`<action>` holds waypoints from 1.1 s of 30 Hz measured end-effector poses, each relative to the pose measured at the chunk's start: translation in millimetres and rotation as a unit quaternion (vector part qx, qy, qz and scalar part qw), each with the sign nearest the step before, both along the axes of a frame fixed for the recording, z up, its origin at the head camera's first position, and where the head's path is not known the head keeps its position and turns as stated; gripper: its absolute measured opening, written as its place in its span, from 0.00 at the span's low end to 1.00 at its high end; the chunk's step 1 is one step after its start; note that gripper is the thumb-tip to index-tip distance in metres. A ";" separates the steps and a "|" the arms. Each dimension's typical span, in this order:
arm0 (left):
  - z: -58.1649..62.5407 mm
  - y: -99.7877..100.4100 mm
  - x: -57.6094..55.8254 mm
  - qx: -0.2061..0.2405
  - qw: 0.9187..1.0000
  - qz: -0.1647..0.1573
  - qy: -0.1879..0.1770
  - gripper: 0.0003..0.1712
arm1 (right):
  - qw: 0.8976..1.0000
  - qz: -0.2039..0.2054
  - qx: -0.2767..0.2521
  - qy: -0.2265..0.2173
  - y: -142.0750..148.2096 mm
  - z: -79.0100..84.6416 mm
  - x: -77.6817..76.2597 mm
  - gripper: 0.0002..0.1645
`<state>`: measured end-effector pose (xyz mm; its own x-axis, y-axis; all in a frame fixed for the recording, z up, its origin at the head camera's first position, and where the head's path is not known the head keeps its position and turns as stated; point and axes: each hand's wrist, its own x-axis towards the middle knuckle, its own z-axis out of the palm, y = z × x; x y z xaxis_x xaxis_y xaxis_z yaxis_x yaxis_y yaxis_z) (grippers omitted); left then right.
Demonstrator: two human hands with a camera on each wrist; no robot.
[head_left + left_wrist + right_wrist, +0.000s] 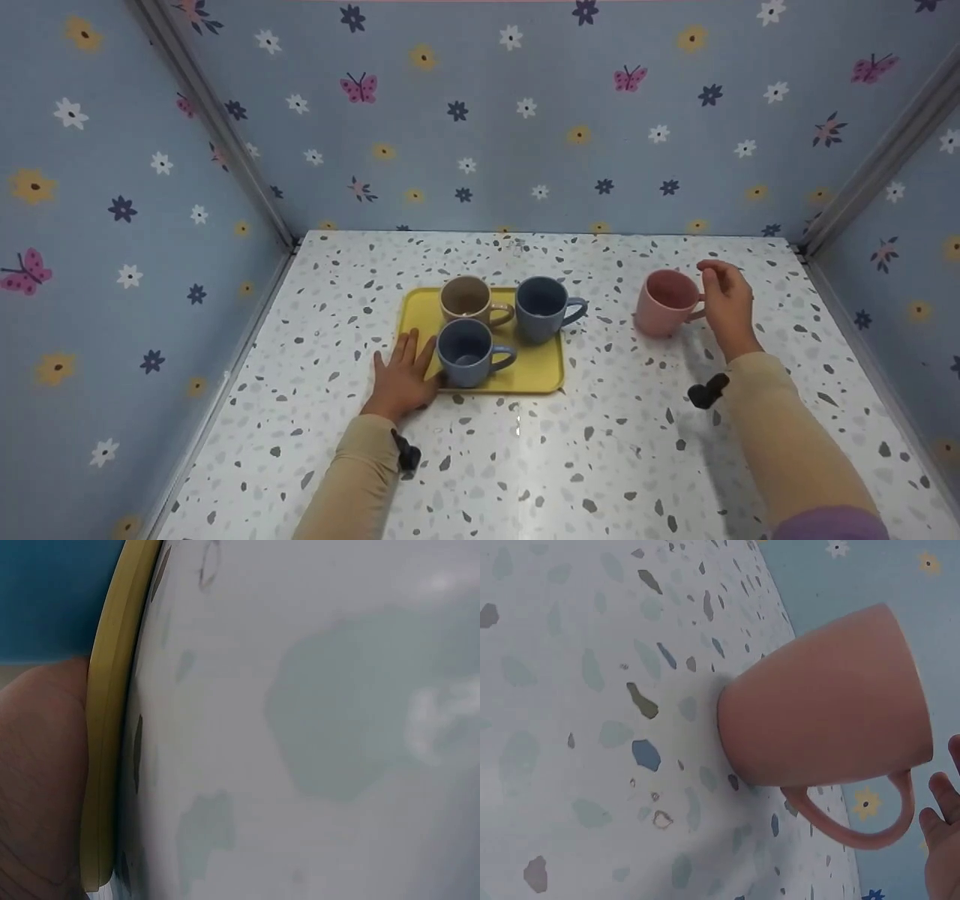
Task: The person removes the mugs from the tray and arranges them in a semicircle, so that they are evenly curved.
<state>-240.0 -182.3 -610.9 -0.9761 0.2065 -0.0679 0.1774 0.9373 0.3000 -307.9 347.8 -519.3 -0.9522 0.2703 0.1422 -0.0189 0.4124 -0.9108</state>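
On a yellow tray (pixel 536 373) stand three upright mugs: a beige mug (pixel 451 309) at the back, a blue mug (pixel 466 367) in front of it, and another blue mug (pixel 538 321) at the right. My left hand (pixel 403 384) lies with spread fingers over the tray's left edge, its thumb by the front blue mug. The left wrist view shows part of that hand (pixel 41 780) against the tray rim (pixel 111 690). To the right of the tray, a pink mug (pixel 661 313) is upright on the table. My right hand (pixel 727 304) is beside its handle (pixel 855 838), apart from it, fingers loosely bent.
The speckled white table (pixel 525 457) carries the tray and the pink mug. Blue panels with flowers and butterflies enclose it at the back wall (pixel 510 150), left wall (pixel 90 300) and right wall (pixel 892 292).
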 end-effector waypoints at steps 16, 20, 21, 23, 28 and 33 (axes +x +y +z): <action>-7.4 -1.8 -3.6 -0.014 1.000 -0.002 -0.012 0.43 | 0.998 0.005 -0.052 0.042 -53.8 18.2 -4.2 0.25; -7.7 -2.2 -4.4 -0.011 1.000 0.000 -0.019 0.44 | 0.997 0.018 -0.058 0.044 -68.5 19.7 -4.1 0.24; -7.1 -2.2 -4.1 -0.007 1.000 0.001 -0.019 0.44 | 0.996 0.026 -0.065 0.046 -72.0 19.8 -4.0 0.24; -5.9 -2.3 -4.4 -0.007 1.000 0.003 -0.022 0.44 | 0.994 0.044 -0.084 0.056 -78.7 19.6 -4.7 0.24; 0.7 -0.5 -1.6 -0.008 1.000 0.001 -0.017 0.43 | 0.984 0.082 -0.139 0.072 -93.6 18.2 -5.7 0.22; -0.8 -1.9 -1.3 -0.010 1.000 0.002 -0.017 0.43 | 0.977 0.107 -0.153 0.105 -112.8 17.2 2.0 0.20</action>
